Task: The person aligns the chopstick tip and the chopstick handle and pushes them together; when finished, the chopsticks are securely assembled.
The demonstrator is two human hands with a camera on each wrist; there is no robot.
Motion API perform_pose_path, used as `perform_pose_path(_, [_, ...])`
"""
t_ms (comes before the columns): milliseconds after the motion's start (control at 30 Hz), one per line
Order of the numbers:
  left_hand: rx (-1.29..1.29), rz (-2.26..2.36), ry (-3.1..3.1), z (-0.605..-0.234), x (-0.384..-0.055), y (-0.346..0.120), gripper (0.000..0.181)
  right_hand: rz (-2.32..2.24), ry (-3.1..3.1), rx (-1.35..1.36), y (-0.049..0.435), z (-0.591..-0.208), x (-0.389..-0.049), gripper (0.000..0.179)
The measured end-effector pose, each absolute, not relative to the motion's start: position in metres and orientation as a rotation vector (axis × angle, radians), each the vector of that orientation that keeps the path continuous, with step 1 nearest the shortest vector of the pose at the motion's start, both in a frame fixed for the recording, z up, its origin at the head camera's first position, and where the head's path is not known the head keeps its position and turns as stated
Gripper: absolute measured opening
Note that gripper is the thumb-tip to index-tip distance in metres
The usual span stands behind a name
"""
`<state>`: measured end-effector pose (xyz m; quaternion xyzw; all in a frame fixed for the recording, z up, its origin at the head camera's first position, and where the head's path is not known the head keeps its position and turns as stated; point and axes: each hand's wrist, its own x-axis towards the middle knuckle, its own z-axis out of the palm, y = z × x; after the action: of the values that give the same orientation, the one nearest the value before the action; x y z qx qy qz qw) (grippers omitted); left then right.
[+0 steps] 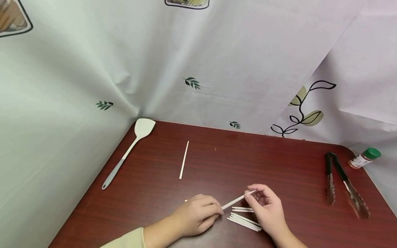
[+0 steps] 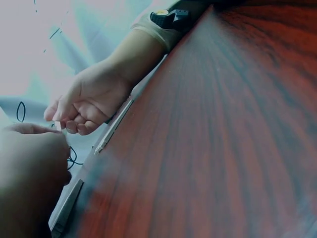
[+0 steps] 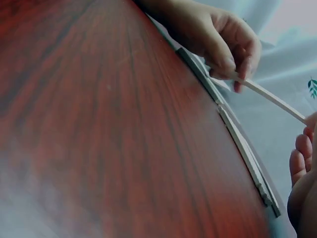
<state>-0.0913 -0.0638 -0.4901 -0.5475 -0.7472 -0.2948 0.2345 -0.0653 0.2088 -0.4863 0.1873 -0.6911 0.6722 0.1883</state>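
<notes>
A thin white stick slants between both hands, above the table. My left hand pinches its lower left end; in the right wrist view this stick runs straight from the left thumb and fingertips across to the right hand. With thumb and fingers, my right hand pinches the other end. Under and beside the right hand lies a loose bunch of several similar white sticks, with more sticks just behind, partly covered by that hand. The tip of another stick shows behind the left hand, its remainder hidden.
One more white stick lies alone farther back on the dark red table. A white spatula with a grey handle rests along the left edge. On the right are black-handled metal tongs and a green-capped spice bottle. Printed cloth hangs behind.
</notes>
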Motion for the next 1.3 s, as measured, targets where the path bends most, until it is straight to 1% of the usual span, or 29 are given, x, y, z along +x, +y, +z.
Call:
perform_pose_path(67, [-1.571,-0.783,-2.041,-0.491,-0.092,-0.064,0.022,1.954,-1.918,0.483,0.209,-0.484,-0.066,0.034])
perform_pose_path(233, [-1.739,-0.753,-1.986,-0.491,-0.094,-0.064,0.038,2.088,-1.855,0.457,0.206,-0.479,-0.071,0.048])
perform_pose_path(333, [-1.769,-0.722,-1.967,-0.491,-0.094,-0.065,0.041,2.163,-1.851,0.377,0.202,-0.478,-0.075,0.050])
perform_pose_path(500, [-1.654,-0.683,-2.021,-0.490,-0.093,-0.069,0.038,2.190,-1.895,0.166,0.195,-0.474,-0.082,0.044])
perform_pose_path(633, [-1.594,-0.707,-2.026,-0.490,-0.093,-0.069,0.038,2.187,-1.964,0.111,0.192,-0.471,-0.087,0.042])
perform_pose_path(700, [-1.557,-0.728,-2.022,-0.490,-0.094,-0.068,0.037,2.184,-2.026,0.135,0.191,-0.468,-0.090,0.047])
perform_pose_path(833, [-1.470,-0.780,-2.019,-0.491,-0.096,-0.065,0.034,2.211,-2.156,0.218,0.186,-0.463,-0.095,0.069])
perform_pose_path(933, [-1.433,-0.815,-2.008,-0.492,-0.098,-0.063,0.034,2.210,-2.241,0.257,0.182,-0.458,-0.101,0.080])
perform_pose_path(1000, [-1.425,-0.837,-1.991,-0.492,-0.099,-0.063,0.035,2.202,-2.280,0.278,0.179,-0.453,-0.107,0.082])
perform_pose_path(1167, [-1.407,-0.884,-1.985,-0.492,-0.108,-0.071,0.037,2.187,-2.370,0.320,0.173,-0.443,-0.125,0.080])
perform_pose_path(1300, [-1.374,-0.921,-2.026,-0.493,-0.115,-0.077,0.035,2.157,-2.481,0.276,0.170,-0.440,-0.140,0.079])
